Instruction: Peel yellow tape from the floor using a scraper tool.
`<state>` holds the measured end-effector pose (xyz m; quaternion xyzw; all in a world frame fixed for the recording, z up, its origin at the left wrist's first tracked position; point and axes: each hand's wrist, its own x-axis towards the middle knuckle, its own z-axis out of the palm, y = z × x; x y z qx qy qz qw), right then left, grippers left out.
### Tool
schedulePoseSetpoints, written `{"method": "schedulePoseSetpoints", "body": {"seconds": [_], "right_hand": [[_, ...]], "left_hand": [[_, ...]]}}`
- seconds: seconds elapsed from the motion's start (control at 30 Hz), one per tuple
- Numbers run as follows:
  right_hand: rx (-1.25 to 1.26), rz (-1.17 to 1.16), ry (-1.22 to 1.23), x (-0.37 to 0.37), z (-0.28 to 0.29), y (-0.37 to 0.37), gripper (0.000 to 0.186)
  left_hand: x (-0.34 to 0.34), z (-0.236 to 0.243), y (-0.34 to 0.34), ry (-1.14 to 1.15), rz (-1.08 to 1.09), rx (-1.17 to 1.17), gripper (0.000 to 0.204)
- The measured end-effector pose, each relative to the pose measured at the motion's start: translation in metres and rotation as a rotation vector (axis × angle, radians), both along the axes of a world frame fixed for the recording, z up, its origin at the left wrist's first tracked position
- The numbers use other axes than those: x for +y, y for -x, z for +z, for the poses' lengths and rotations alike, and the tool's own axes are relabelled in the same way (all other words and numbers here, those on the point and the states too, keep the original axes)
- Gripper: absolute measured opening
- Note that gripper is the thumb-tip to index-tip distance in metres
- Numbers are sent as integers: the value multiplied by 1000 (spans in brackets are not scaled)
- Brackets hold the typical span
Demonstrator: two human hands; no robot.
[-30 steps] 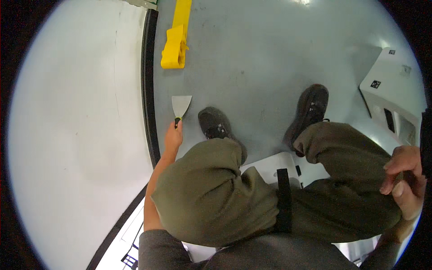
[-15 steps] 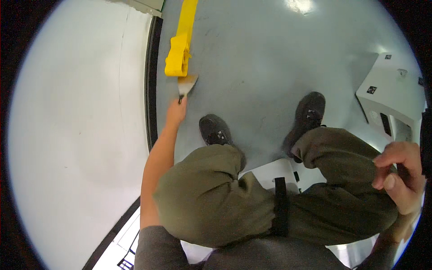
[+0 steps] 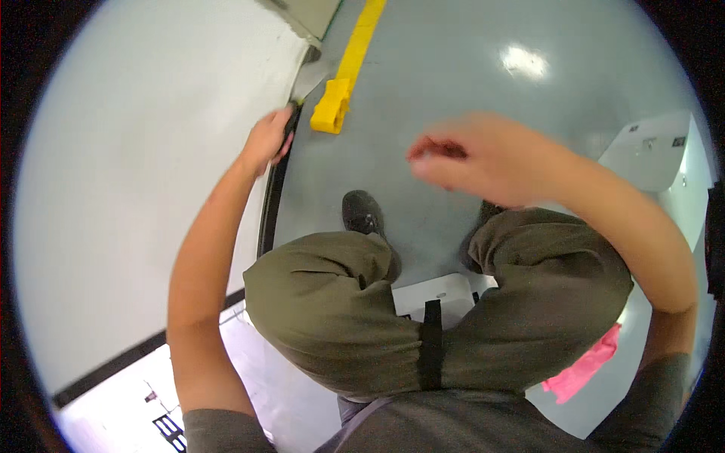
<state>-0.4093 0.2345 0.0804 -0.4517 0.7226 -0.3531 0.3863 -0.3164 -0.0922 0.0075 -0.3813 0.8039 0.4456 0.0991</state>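
My left hand is closed around the dark handle of a scraper. Its broad, pale metal blade points away from me, at the black strip along the foot of the white wall. Just right of the blade, a yellow floor tape runs away over the grey floor. Its near end is a loose, folded bunch, apart from the scraper. My right hand hangs in the air above the floor, in front of my right knee. Its fingers curl toward the thumb, slightly blurred, and nothing shows between them.
The white wall with its black base strip rises close on my left. White box-like equipment stands at the right. A white seat-like piece lies between my legs, and a pink cloth is by my right thigh.
My left hand has moved the scraper from the tape's folded end to the wall's foot, left and farther off. My right hand has swung in from the far right. The view has shifted.
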Motion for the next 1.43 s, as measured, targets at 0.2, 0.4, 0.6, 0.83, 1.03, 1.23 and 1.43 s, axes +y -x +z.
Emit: {"method": "schedulePoseSetpoints", "body": {"seconds": [0.2, 0.4, 0.6, 0.83, 1.03, 1.23, 1.43], "right_hand": [[-528, -331, -75, -83, -21, -4, 54], [-523, -313, 15, -108, -10, -30, 51], [-415, -195, 36, -81, -21, -45, 35], [-272, -289, -123, -120, -23, -52, 26], [-292, -361, -320, -163, -98, -23, 22], [-367, -272, -555, -170, -162, -17, 23], [-487, -415, -613, -176, -196, 18, 23]], "left_hand": [[68, 76, 20, 68, -141, 41, 35], [114, 51, -29, 427, 13, 232, 54], [185, 43, -59, 383, 91, 413, 60], [156, 11, -76, 299, 43, 671, 63], [64, -70, -42, 535, 61, 493, 43], [18, -194, -31, 387, -246, 27, 34], [25, -194, -43, 333, -329, -43, 37]]}}
